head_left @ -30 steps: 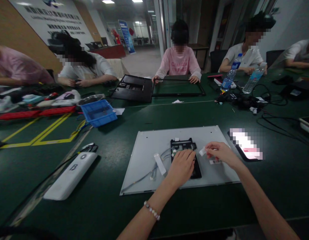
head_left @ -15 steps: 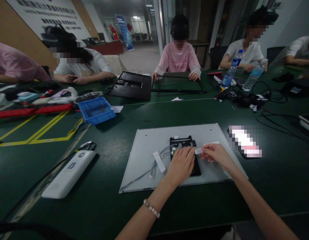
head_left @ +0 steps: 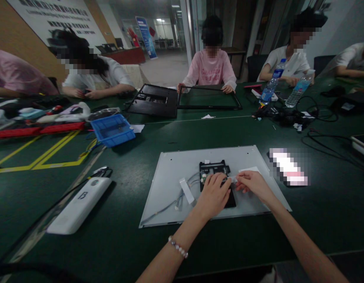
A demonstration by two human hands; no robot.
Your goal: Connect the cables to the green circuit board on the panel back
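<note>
A black plastic bracket (head_left: 231, 201) with a green circuit board lies on a flat white panel (head_left: 167, 167). My left hand (head_left: 216, 194) rests over the bracket, fingers stretched out and partly hiding it, their tips by a small pale strip (head_left: 234, 179). From the other side, my right hand (head_left: 252, 185) pinches the strip's right end between thumb and forefinger; whether it is tape or a flat cable is unclear. Grey cables (head_left: 167, 207) run from the board across the panel, under a white strip (head_left: 186, 190). A white sheet (head_left: 253, 169) lies partly behind my right hand.
Left of the panel is a white power bank (head_left: 81, 206) with a cable; a phone (head_left: 289, 167) lies to the right. Farther off are a blue bin (head_left: 113, 131), two water bottles (head_left: 300, 89), and a black frame (head_left: 210, 107) held by a person opposite.
My left fingers have shifted slightly, their tips now closer to the pinched strip. My right hand has moved a little left, still pinching it. The panel stays in place.
</note>
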